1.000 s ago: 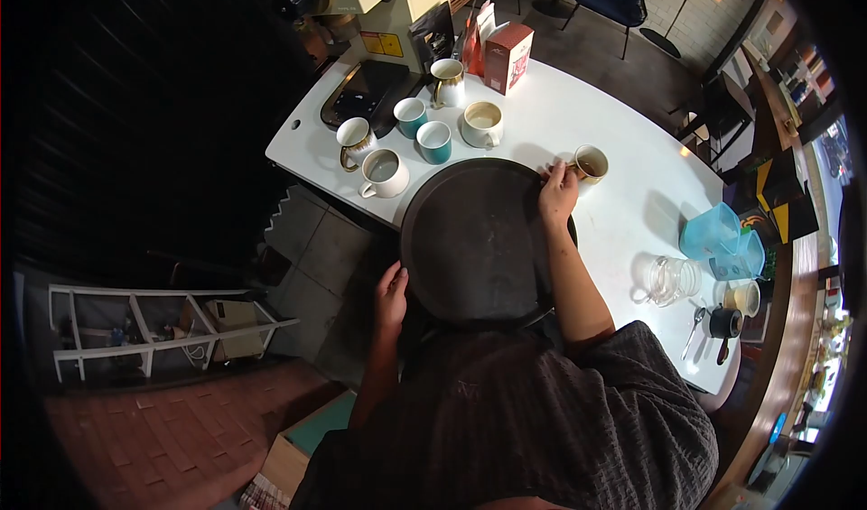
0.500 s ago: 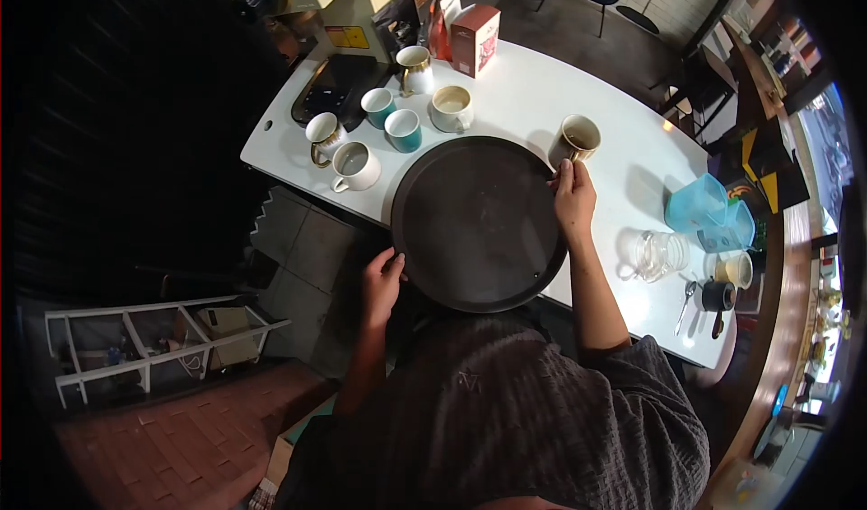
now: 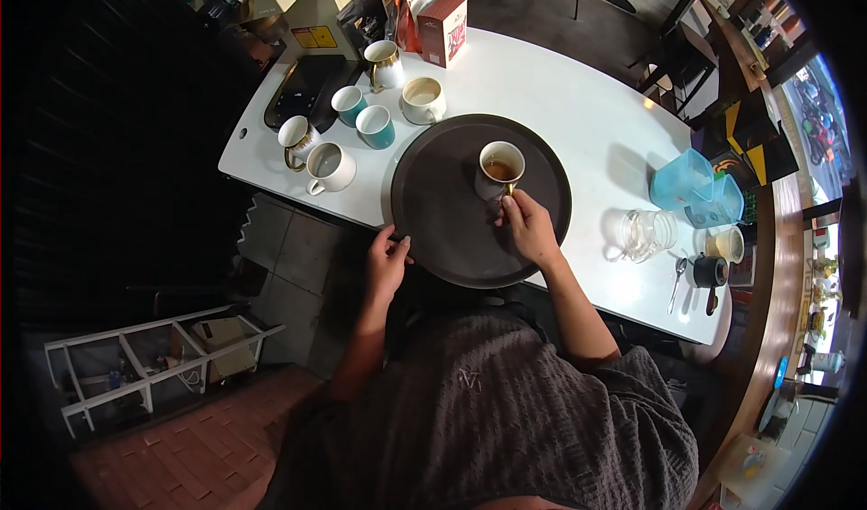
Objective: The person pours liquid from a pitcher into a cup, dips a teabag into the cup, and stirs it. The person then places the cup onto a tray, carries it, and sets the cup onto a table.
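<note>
My right hand (image 3: 526,226) pinches the handle of a white mug (image 3: 489,183) with a gold-coloured handle and some brown liquid inside. The mug is over the middle of a round dark tray (image 3: 442,230); whether its base touches the tray I cannot tell. At the tray's near left rim is my left hand (image 3: 388,264), thumb on top and fingers around the edge. The tray lies partly on the white table (image 3: 560,86) and juts past its near edge.
Left of the tray stand several mugs and cups, including a white mug (image 3: 331,169) and a teal cup (image 3: 375,129). A red box (image 3: 443,30) is at the back. On the right are a glass jug (image 3: 647,236), blue containers (image 3: 682,180), a spoon (image 3: 677,284) and a black-headed tool (image 3: 710,273).
My right hand has brought the mug leftward from the table beyond the tray's right edge to over the tray's middle. My left hand stays at the rim. The view has shifted slightly.
</note>
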A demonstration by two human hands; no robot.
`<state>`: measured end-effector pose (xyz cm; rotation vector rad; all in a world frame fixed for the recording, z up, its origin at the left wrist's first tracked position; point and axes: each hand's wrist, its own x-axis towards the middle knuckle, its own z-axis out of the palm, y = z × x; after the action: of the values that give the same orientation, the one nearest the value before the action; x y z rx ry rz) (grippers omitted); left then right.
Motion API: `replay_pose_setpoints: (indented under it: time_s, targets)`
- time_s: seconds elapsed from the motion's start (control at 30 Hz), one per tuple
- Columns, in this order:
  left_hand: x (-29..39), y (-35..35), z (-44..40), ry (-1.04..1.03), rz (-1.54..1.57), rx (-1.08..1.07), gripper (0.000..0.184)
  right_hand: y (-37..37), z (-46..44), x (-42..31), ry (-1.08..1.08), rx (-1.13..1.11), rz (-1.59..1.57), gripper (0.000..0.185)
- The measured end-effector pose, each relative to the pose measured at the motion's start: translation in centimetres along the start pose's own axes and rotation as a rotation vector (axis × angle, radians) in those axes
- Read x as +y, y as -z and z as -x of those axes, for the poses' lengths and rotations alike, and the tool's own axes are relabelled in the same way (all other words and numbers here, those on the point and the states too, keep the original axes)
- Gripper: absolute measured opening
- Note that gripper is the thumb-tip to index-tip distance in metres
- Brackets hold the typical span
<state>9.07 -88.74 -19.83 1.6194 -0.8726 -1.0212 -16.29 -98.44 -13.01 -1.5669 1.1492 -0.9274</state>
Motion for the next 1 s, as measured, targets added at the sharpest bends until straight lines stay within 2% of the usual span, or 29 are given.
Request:
replay_pose_setpoints:
  time_s: [0.33, 0.4, 0.43, 0.53, 0.57, 0.6, 0.63, 0.7, 0.73, 0.77, 0.83, 1.0]
  targets:
    - [-0.2, -0.2, -0.1, -0.031, -0.054, 0.033, 0.044, 0.2, 0.0, -0.1, 0.042, -0.091, 0.056, 0.019]
    - [0.3, 0.1, -0.3, 0.070, -0.154, -0.030, 0.047, 1.5, -0.4, 0.3, 0.360, 0.061, 0.334, 0.021]
    - [0.2, 0.4, -0.6, 0.070, -0.156, -0.021, 0.047, 2.5, -0.5, 0.4, 0.206, 0.121, 0.399, 0.024]
    - [1.3, 0.4, -1.2, 0.104, -0.272, -0.058, 0.051, 5.4, -2.2, 3.9, 0.249, 0.439, 0.666, 0.024]
    - [2.7, -0.1, -1.1, 0.202, -0.265, -0.053, 0.053, 6.2, -2.6, 4.6, 0.285, 0.553, 0.768, 0.029]
    - [3.8, -0.7, -1.0, 0.299, -0.257, -0.048, 0.056, 6.7, -2.8, 5.2, 0.142, 0.561, 0.822, 0.035]
    - [3.9, -1.6, -1.0, 0.302, -0.256, -0.036, 0.056, 7.0, -3.0, 5.8, 0.148, 0.552, 0.817, 0.035]
    - [4.1, -3.1, -1.4, 0.335, -0.280, 0.051, 0.061, 7.4, -3.5, 6.9, -0.050, 0.472, 0.919, 0.035]
    - [2.2, -3.7, -2.0, 0.185, -0.460, 0.104, 0.059, 7.5, -3.8, 7.6, -0.070, 0.439, 0.901, 0.032]
    - [0.3, -4.4, -2.4, 0.194, -0.495, 0.188, 0.053, 7.4, -4.1, 8.3, -0.063, 0.428, 0.895, 0.032]
    - [2.4, -5.9, -1.5, 0.229, -0.574, 0.288, 0.047, 7.3, -4.3, 9.2, -0.078, 0.456, 0.769, 0.031]
    - [0.8, -6.5, 0.0, 0.078, -0.498, 0.431, 0.037, 7.5, -3.4, 9.6, -0.003, 0.469, 0.685, 0.027]
